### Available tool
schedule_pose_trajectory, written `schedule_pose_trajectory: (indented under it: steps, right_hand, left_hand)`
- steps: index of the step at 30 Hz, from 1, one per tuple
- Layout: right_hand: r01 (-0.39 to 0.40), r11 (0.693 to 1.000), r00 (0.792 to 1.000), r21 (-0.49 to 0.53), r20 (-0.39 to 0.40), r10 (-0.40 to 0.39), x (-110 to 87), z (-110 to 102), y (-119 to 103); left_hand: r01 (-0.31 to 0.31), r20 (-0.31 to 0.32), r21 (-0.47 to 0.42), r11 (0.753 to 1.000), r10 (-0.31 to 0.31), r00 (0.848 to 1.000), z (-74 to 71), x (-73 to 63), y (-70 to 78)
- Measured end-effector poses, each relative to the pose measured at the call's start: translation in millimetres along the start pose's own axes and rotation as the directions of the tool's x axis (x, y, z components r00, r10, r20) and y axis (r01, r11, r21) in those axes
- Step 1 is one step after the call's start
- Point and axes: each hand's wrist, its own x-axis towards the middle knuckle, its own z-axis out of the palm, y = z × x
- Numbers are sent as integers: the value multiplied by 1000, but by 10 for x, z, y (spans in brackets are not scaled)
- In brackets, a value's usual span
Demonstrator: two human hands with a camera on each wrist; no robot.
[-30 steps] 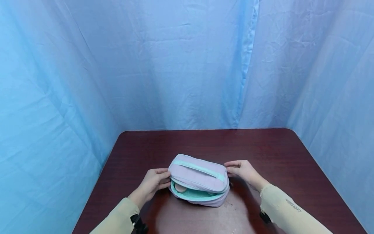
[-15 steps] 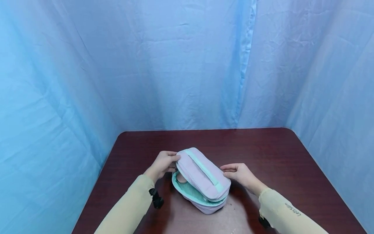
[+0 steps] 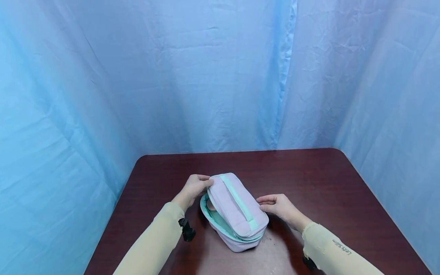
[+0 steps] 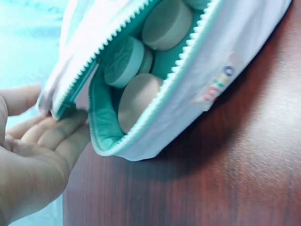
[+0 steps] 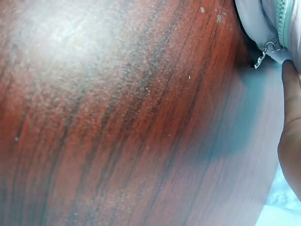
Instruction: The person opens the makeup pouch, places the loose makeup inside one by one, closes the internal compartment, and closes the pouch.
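A lilac zip pouch (image 3: 227,204) with a mint carry handle (image 3: 238,200) sits on the table, turned at a slant, its lid partly raised. My left hand (image 3: 194,190) pinches the lid's left corner between thumb and fingers. In the left wrist view, several pale round discs (image 4: 138,101), one with a star-like pattern, lie within the mint lining (image 4: 104,125). My right hand (image 3: 282,208) touches the pouch's right side, fingers nearly straight. Close to one finger (image 5: 292,99) in the right wrist view hangs a silver zipper pull (image 5: 269,47).
The dark reddish-brown table (image 3: 309,172) extends around the pouch on every side. Pale blue curtains (image 3: 206,76) hang behind it and at both sides. A small coloured label (image 4: 216,87) is on the pouch's outer wall.
My left hand has moved away from me and lifted the lid's left corner. The pouch has turned clockwise, its left end now farther back. My right hand has shifted slightly left and nearer.
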Motion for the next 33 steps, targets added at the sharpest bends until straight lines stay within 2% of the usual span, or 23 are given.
schedule_pose_trajectory:
  steps: [3, 6, 10, 13, 15, 17, 18, 20, 22, 26, 33]
  right_hand:
    - [-19, 1000, 1000, -5, 9, 19, -22, 6, -13]
    - [-37, 999, 999, -10, 25, 37, -53, 14, -38]
    - [-33, 999, 998, -5, 47, 33, -98, 19, -62]
    - [-13, 1000, 999, -8, 53, 13, -121, 14, -69]
    - [-3, 1000, 999, -7, 55, 3, -130, 12, -74]
    - [5, 1000, 998, -11, 59, -4, -131, 10, -70]
    - [6, 1000, 998, -12, 61, -5, -131, 10, -67]
    - [4, 1000, 998, -17, 58, -3, -125, 6, -60]
    - [2, 1000, 999, -26, 53, 0, -116, 3, -47]
    - [-2, 1000, 999, -30, 45, 3, -104, -3, -34]
    - [0, 1000, 999, -20, 47, 1, -95, -7, -35]
  left_hand:
    - [-5, -14, 27, 1000, 5, 1000, -19, -101, -19]
    - [-28, -30, 96, 995, 31, 999, -49, -211, -43]
    - [-88, -62, 202, 975, 103, 993, -53, -346, -68]
    - [-137, -67, 223, 965, 155, 986, -9, -452, -48]
    - [-143, -51, 146, 979, 152, 987, 37, -523, -25]
    - [-118, -8, -12, 993, 118, 993, 91, -584, -8]
    - [-90, 19, -105, 990, 92, 996, 120, -610, -2]
    - [-22, 82, -279, 960, 46, 996, 179, -637, -1]
    - [40, 139, -397, 917, 17, 990, 238, -652, -10]
    - [99, 204, -497, 862, 5, 979, 350, -653, -47]
    - [172, 256, -568, 805, -26, 966, 551, -589, -123]
